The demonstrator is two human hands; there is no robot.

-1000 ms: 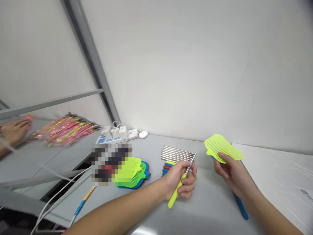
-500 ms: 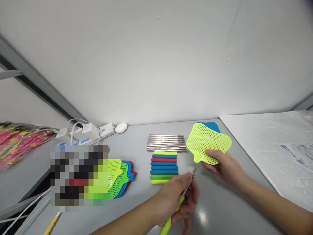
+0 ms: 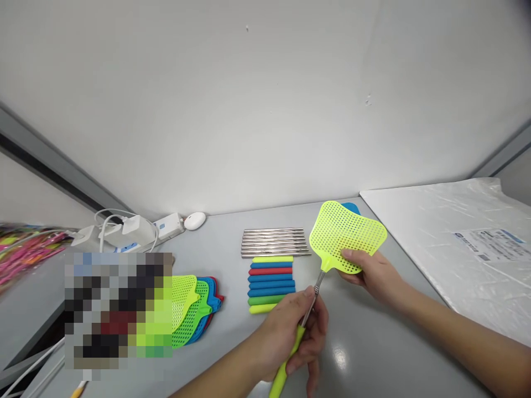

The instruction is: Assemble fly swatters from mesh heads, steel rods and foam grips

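Observation:
My left hand (image 3: pixel 292 331) is closed round a yellow-green handle (image 3: pixel 286 362) with a thin metal rod (image 3: pixel 312 296) coming out of it. The rod's tip meets the neck of a yellow-green mesh swatter head (image 3: pixel 344 232), which my right hand (image 3: pixel 371 273) pinches at its lower edge. A blue swatter head (image 3: pixel 352 208) peeks out behind the yellow one. Both hands hover just above the grey table (image 3: pixel 232 243).
A row of metal rods (image 3: pixel 274 242) lies beyond a row of coloured handles (image 3: pixel 270 283). Stacked swatter heads (image 3: pixel 197 307) lie to the left beside a blurred patch. A power strip (image 3: pixel 136 226) with plugs, a white puck (image 3: pixel 194 220), and a plastic-covered white sheet (image 3: pixel 456 249) border the area.
The view swung right and down. My hands came together: the rod's tip went from apart to meeting the yellow head's neck. A long blue handle under my right hand is no longer seen.

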